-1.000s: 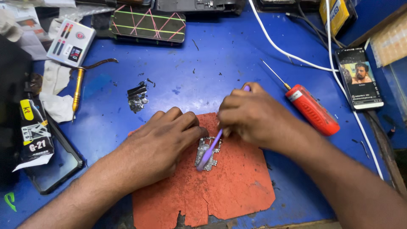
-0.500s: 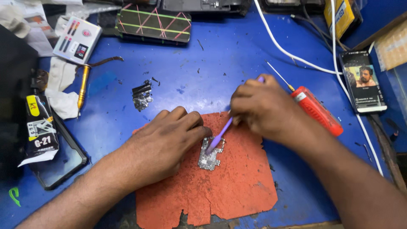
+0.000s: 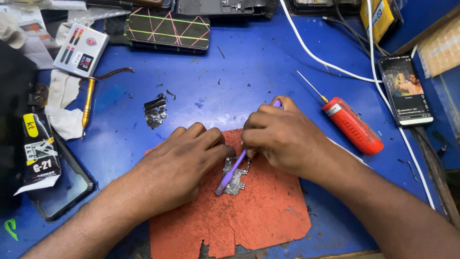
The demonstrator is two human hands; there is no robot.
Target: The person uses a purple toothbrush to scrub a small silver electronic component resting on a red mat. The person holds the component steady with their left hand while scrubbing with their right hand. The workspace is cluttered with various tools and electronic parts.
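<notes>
Circuit board, small, thin and probably fragile, lies on the orange mat on your blue desk. Your left hand pins its edge with fingers together; your right hand fingers clamp a purple brush.

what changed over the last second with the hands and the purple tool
Little changed. The right hand keeps its hold on the purple tool, whose tip has worked slightly along the small circuit board. The left hand still pins the board on the orange mat. The red screwdriver stays where it was.
</notes>
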